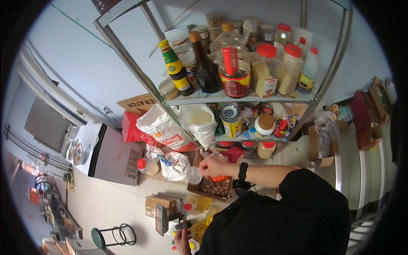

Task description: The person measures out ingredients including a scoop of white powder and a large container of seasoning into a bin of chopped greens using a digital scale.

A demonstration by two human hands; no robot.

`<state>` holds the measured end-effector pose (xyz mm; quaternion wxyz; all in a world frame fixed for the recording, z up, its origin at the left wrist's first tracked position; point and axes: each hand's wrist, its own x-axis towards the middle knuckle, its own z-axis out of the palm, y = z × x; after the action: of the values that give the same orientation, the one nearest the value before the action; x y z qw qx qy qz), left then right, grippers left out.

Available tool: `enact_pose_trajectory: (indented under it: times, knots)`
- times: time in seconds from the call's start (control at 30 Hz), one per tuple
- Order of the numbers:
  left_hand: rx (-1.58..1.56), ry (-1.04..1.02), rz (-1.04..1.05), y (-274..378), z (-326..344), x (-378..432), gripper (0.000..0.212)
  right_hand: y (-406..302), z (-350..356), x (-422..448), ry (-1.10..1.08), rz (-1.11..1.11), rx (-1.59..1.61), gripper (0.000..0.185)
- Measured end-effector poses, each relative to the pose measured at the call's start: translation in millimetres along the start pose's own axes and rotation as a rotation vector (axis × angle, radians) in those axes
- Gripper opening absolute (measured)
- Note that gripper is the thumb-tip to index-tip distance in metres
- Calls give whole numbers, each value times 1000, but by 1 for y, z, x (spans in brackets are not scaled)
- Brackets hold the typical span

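My right hand (214, 167), with a black band on the wrist, is shut on a clear plastic cup (193, 175). It hangs over the edge of a cardboard box of eggs (217, 188). An orange bag (220, 178) lies in the box, partly hidden by my forearm. Beside the cup sits a white plastic bag (174, 165) with blue print. My left hand (183, 239) is low at the bottom of the view, near bottles of yellow oil (199, 230). Its fingers look bent; whether they hold anything is unclear.
A metal shelf rack (236, 99) carries sauce bottles, jars and a can. A large white sack (167, 130) and a red-lidded jar (148, 166) stand left of it. A weighing scale (161, 220), a green stool (98, 238) and a white chest freezer (116, 153) are farther left.
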<state>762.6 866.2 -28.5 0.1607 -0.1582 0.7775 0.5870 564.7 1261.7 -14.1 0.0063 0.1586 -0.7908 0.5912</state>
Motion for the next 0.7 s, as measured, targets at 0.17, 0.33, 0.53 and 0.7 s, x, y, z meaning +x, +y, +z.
enact_pose_trajectory:
  times: [0.17,0.33,0.53,0.7]
  knots:
    - [-18,-209,155,72,32,35,31,-52,35,-56,-103,-34,-29,16]
    - [61,-392,288,71,60,45,28,-74,48,-103,-87,47,-131,13]
    - [43,-511,314,55,88,30,27,-89,51,-156,-40,147,-113,14]
    - [27,-539,280,46,102,25,24,-67,46,-170,-66,195,-125,16]
